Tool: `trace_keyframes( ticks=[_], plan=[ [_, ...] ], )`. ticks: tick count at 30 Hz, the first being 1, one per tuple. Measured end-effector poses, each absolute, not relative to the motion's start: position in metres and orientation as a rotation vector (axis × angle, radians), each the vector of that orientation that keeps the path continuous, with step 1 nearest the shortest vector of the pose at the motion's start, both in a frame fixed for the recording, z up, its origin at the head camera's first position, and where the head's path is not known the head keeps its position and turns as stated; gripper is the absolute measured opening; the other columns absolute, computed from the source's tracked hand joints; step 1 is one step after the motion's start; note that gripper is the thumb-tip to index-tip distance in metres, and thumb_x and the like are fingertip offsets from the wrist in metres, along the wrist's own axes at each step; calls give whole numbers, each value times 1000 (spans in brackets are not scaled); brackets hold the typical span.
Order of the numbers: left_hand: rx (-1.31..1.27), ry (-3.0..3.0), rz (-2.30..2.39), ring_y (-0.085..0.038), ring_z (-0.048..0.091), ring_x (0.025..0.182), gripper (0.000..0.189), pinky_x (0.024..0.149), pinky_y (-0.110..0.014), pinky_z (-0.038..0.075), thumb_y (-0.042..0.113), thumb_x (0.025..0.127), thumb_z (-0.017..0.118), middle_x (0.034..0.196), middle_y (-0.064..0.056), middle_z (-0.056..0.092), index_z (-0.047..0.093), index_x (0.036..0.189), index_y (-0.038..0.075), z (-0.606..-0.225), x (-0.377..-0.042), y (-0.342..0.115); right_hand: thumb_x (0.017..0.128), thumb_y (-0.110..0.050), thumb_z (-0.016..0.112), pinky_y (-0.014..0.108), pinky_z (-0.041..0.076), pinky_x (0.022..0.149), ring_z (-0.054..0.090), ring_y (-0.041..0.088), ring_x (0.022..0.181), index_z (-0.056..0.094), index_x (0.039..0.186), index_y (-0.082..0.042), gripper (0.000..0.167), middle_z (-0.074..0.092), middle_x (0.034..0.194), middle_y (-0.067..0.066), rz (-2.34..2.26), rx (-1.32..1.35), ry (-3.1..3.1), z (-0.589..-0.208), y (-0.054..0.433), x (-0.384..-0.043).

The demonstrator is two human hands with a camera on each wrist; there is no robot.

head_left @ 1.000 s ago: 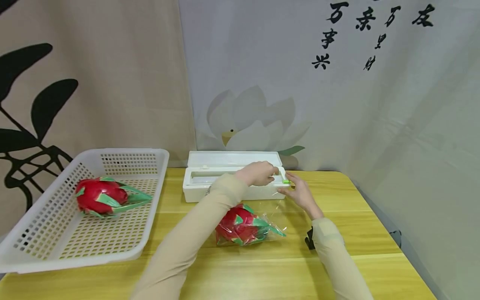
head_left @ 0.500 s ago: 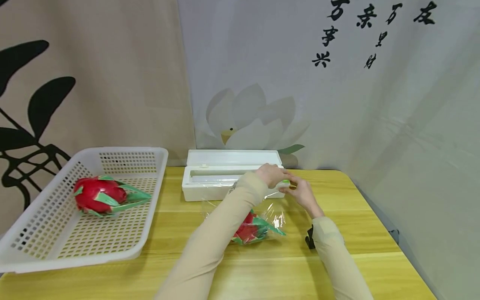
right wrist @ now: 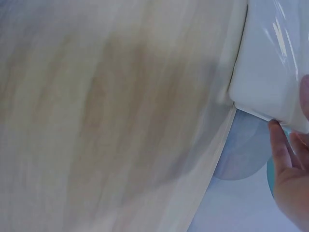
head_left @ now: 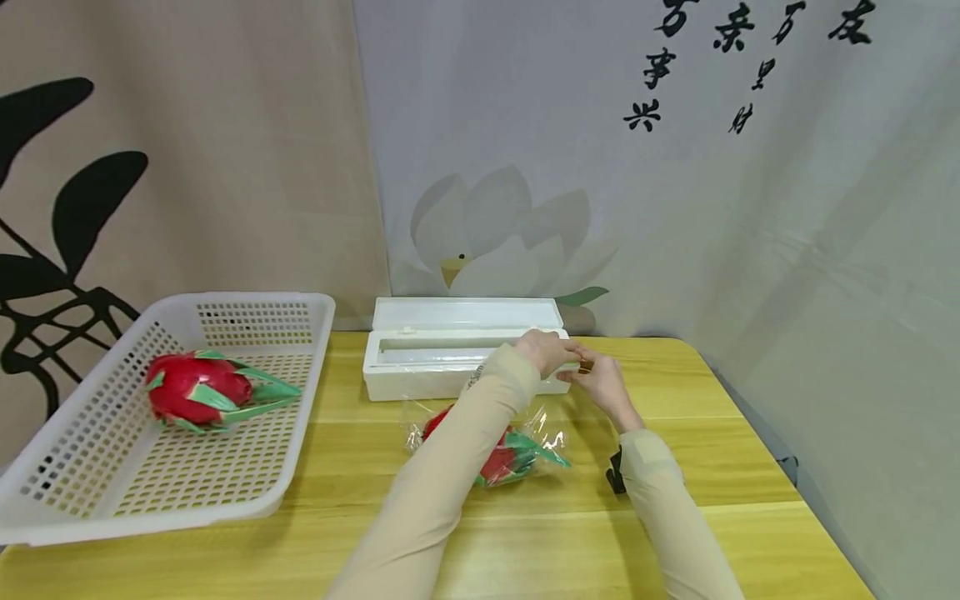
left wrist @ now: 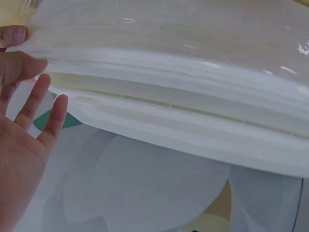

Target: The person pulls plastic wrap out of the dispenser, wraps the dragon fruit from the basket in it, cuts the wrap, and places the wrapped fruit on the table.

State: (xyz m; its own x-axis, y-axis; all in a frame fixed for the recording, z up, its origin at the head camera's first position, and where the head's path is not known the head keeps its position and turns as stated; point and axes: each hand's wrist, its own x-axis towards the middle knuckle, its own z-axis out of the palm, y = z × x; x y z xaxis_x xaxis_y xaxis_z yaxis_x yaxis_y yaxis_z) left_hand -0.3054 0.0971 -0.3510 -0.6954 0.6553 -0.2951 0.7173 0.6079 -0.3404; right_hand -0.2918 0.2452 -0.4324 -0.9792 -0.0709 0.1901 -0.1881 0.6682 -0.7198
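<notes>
Left hand (head_left: pixel 543 352) pinching cling film (left wrist: pixel 145 29) at three-o'clock end of white film dispenser (head_left: pixel 390 386), long axis running nine to three. Right hand (head_left: pixel 603 385) touching same end; cannot tell if gripping. Film-covered dragon fruit (head_left: pixel 499 462) lying toward seven o'clock from left hand.

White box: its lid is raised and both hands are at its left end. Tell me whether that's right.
Not quite: the left hand and the right hand are at the right end of the white box, as the head view shows. Its lid is raised.
</notes>
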Motion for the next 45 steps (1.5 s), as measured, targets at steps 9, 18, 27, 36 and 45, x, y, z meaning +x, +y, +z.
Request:
trace_keyframes(
  ticks=[9, 18, 27, 36, 45],
  plan=[
    [1095, 2718, -594, -9, 46, 125, 64, 93, -27, 52, 15, 93, 59, 151, 17, 33, 31, 147, 36, -349, -300, 100, 77, -12, 78, 21, 49, 58, 65, 23, 73, 66, 117, -1, 44, 73, 98, 19, 1060, 214, -2704, -432, 241, -294],
    [1052, 2721, -583, -8, 46, 128, 56, 97, -28, 51, 16, 96, 56, 155, 21, 25, 37, 145, 36, -346, -296, 101, 78, -11, 77, 42, 58, 77, 69, 35, 95, 63, 119, 5, 47, 65, 114, 23, 1041, 207, -2691, -433, 240, -293],
    [1102, 2659, -481, -8, 32, 141, 58, 101, -31, 48, 8, 94, 56, 157, 16, 24, 40, 143, 34, -346, -303, 92, 78, -15, 76, 26, 58, 61, 70, 33, 92, 59, 123, 2, 51, 55, 131, 20, 1060, 158, -2719, -433, 240, -291],
    [1069, 2702, -171, -18, 51, 128, 42, 107, -33, 43, 2, 93, 54, 137, 4, 56, 61, 128, 25, -341, -319, 40, 78, -14, 76, 11, 44, 51, 70, 32, 92, 57, 125, 1, 53, 53, 133, 17, 1153, 136, -2702, -428, 240, -297],
    [1273, 2799, 88, -17, 66, 94, 12, 88, -30, 54, 20, 85, 71, 96, 0, 72, 77, 94, 14, -360, -323, -39, 77, -19, 78, 15, 38, 44, 61, 12, 60, 59, 124, -1, 54, 56, 129, 17, 1073, 133, -2728, -430, 241, -296]
  ],
)
